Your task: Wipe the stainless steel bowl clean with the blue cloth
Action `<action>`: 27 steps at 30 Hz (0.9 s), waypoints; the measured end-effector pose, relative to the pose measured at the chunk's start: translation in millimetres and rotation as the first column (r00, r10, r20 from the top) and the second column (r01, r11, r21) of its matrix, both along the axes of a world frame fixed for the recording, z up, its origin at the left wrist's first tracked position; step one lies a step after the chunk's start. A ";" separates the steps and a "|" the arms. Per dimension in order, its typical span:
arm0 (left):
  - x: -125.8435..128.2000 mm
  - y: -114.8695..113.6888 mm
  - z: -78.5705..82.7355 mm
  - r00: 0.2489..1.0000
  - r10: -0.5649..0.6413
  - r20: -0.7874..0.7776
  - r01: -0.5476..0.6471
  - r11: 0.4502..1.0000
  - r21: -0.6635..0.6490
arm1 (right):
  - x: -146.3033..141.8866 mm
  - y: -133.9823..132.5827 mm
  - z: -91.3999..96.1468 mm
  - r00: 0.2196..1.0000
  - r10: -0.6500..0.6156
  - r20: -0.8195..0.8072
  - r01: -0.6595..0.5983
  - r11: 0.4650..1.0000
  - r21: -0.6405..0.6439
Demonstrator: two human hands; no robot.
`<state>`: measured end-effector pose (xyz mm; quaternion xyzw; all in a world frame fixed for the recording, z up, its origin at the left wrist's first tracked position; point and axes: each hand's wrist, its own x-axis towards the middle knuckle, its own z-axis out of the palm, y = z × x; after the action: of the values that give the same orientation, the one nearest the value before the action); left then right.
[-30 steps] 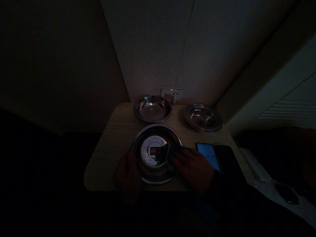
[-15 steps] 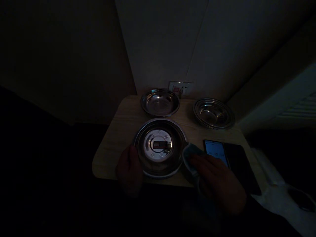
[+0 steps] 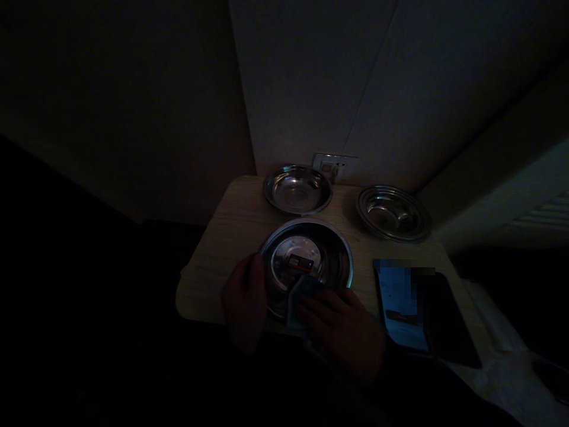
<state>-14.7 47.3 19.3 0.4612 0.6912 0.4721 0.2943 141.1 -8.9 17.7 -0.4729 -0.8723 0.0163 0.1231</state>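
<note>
"In the head view, where's the front bowl (image 3: 306, 246)?"
"On the desk (image 3: 208, 273), round, no long axis; from the right fingers (image 3: 326, 302), its centre lies toward eleven o'clock. Both hands are close."
"Their pose?"
"Right hand (image 3: 344, 329) palm down, fingers closed over a cloth (image 3: 297, 302); left hand (image 3: 244, 296) curled, pinching the bowl's edge around nine."

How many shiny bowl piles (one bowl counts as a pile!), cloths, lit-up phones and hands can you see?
Bowl piles: 3 (front bowl, back left bowl, back right stack; I can't tell how many bowls are in the stack)
Cloth: 1
Lit-up phone: 1
Hands: 2 (left hand, right hand)
Total: 7
</note>
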 end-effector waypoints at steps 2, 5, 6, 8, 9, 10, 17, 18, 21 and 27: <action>-1.2 4.1 -0.3 0.999 -0.015 0.039 0.016 0.999 -0.031 | -5.7 0.0 -7.1 1.000 -0.004 -0.005 0.005 0.998 0.065; -1.2 1.9 -7.0 0.998 -0.028 0.063 0.031 0.999 -0.044 | -11.2 1.5 -20.1 1.000 -0.008 -0.014 0.010 0.988 0.153; -0.7 -0.9 -10.6 0.997 -0.040 0.059 0.042 0.999 -0.029 | -12.3 2.4 -23.7 1.000 -0.010 -0.017 0.013 0.986 0.166; 0.3 -7.2 -18.5 0.999 -0.038 0.012 0.037 0.998 0.047 | -13.5 4.2 -27.9 0.999 -0.020 -0.026 0.024 0.985 0.173; 0.6 -9.9 -22.3 1.000 -0.021 -0.017 0.023 0.996 0.081 | -13.5 4.6 -28.1 0.999 -0.025 -0.030 0.029 0.985 0.170; 0.6 -11.6 -25.8 0.999 0.018 -0.047 -0.012 0.993 0.116 | -12.8 4.6 -26.8 0.999 -0.026 -0.033 0.031 0.986 0.165; -2.3 -8.3 -36.8 0.954 0.200 -0.224 -0.112 0.930 0.350 | 11.2 -6.7 -5.5 0.996 -0.089 0.016 0.086 0.987 0.137; -1.6 -8.4 -36.3 0.950 0.195 -0.243 -0.099 0.928 0.359 | 13.6 -7.6 -5.0 0.995 -0.097 0.025 0.093 0.988 0.124; 2.2 -9.4 -32.1 0.946 0.160 -0.283 -0.051 0.933 0.357 | 8.1 -4.0 -7.7 0.997 -0.071 0.012 0.071 0.996 0.055; 3.4 -4.6 -26.4 0.932 0.183 -0.314 -0.072 0.939 0.335 | -15.9 19.5 -8.4 0.999 -0.014 -0.033 0.008 0.984 -0.176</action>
<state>-11.3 42.7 -7.1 0.5307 0.6752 0.5087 0.0608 125.2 10.7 9.3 -0.4863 -0.8627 0.1008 0.0957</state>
